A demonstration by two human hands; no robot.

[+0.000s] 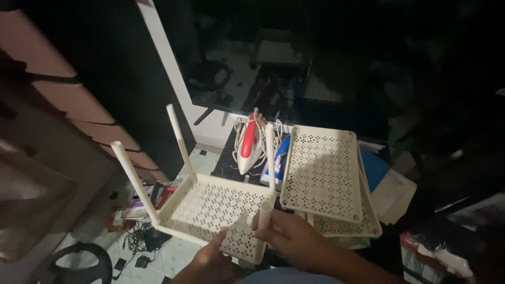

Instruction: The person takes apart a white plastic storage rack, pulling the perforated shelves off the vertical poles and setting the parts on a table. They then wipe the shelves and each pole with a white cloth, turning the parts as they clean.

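Hands meet at the lower centre of the frame, both on a cream perforated shelf tray (210,208) that already carries three upright poles. The right hand (292,236) is closed around a short white pole (264,213) at the tray's near right corner, fingers wrapped tight. The left hand (213,257) props the tray's near edge from below, thumb up against the rim and fingers partly hidden, so how firmly it grips cannot be told.

The step in hand looks like seating the fourth pole in its corner socket; the next move probably calls for keeping the pole upright and pressing it straight down while the left hand steadies the tray.

Right of the tray, two more perforated trays (326,173) lie stacked. A red and white iron (247,147) with its cord lies above them, toward the frame's centre.
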